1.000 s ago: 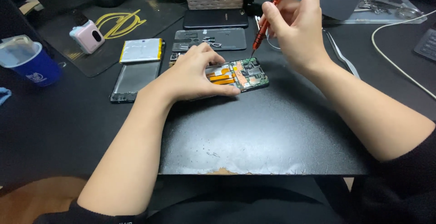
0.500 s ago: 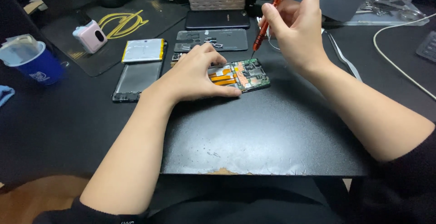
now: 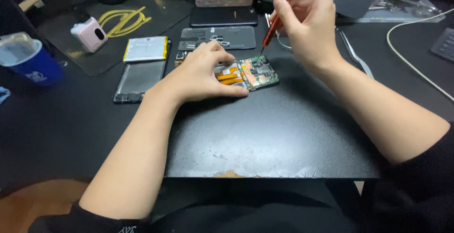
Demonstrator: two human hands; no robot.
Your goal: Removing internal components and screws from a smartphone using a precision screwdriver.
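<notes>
A matt black mat (image 3: 283,138), scuffed and chipped at its near edge, is seen; the red screwdriver (image 3: 279,13) looks plastic, metal-tipped.

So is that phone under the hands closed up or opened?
Opened: the phone lies with its green circuit board and orange ribbon cables bare.

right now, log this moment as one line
left hand: pressing on opened phone | right hand: holds red screwdriver, tip over phone's circuit board | nearby: battery, blue cup

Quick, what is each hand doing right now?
Left hand: fingers spread, pressing down on the opened phone with green circuit board.
Right hand: closed around a slim red screwdriver, tip at the board.
</notes>
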